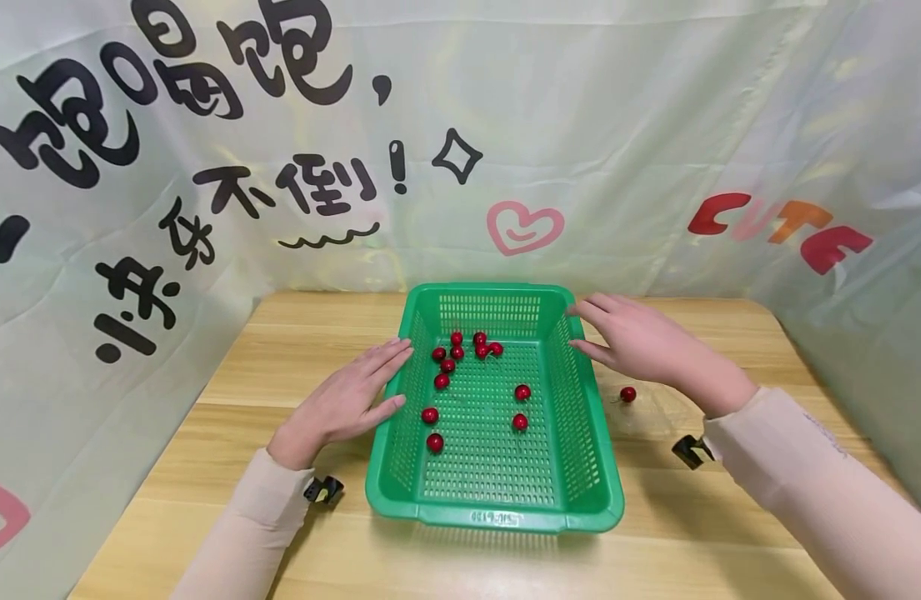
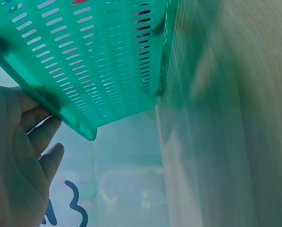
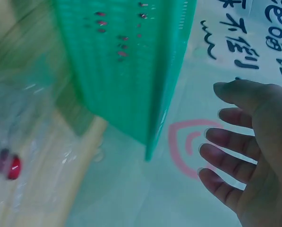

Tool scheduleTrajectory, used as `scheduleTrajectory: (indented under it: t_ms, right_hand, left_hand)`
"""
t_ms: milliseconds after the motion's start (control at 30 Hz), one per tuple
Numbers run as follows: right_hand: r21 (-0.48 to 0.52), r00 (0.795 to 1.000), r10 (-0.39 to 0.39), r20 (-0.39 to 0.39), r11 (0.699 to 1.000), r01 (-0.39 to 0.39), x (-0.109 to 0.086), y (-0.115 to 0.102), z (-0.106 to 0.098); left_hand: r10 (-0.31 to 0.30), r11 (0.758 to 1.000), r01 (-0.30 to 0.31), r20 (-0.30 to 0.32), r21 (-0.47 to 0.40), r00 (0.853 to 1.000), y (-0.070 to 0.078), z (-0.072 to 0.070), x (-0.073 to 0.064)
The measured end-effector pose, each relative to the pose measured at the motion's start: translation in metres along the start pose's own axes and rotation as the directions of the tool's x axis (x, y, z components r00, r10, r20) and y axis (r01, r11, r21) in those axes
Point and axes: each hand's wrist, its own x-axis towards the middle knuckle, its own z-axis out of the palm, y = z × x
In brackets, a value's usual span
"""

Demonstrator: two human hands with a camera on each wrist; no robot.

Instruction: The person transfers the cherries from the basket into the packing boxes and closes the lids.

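A green plastic basket (image 1: 498, 518) with slotted walls stands on the table, several red cherries (image 1: 523, 392) scattered over its floor. Along its left rim lies my left hand (image 1: 352, 396), fingers extended; in the left wrist view the fingertips (image 2: 48, 125) meet the basket's edge (image 2: 79, 130). My right hand (image 1: 633, 337) hovers by the far right rim, its fingers loosely spread. The right wrist view shows that hand (image 3: 254, 142) with nothing in it and a gap beside the basket wall (image 3: 126, 94). Neither hand grips anything.
One cherry (image 1: 628, 394) lies right of the basket on the wooden table (image 1: 317, 333), by a clear plastic sheet or bag (image 3: 41, 118). Pale cloth (image 1: 618, 150) with printed lettering and hearts hangs behind and at both sides.
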Motion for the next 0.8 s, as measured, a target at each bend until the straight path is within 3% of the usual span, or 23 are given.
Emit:
scheduleTrajectory:
  t_ms: [200, 433, 567, 800]
  right_hand:
    - [-0.015, 0.999, -0.031, 0.024, 0.999, 0.032, 0.028, -0.02, -0.008]
    - [0.055, 0.997, -0.078, -0.001, 0.995, 0.078, 0.062, -0.042, -0.006]
    - [0.088, 0.997, -0.079, 0.001, 0.993, 0.078, 0.077, -0.054, 0.0]
    - [0.129, 0.996, -0.055, 0.07, 0.991, 0.046, 0.096, -0.071, 0.012]
  left_hand:
    - [0.008, 1.0, -0.008, 0.009, 0.012, 1.0, -0.001, 0.0, 0.001]
    - [0.02, 0.999, -0.022, 0.039, 0.04, 0.999, -0.002, -0.003, 0.004]
    - [0.024, 0.998, -0.026, 0.053, 0.057, 0.998, -0.002, -0.005, 0.004]
    - [0.03, 0.997, -0.033, 0.057, 0.065, 0.998, -0.002, -0.006, 0.005]
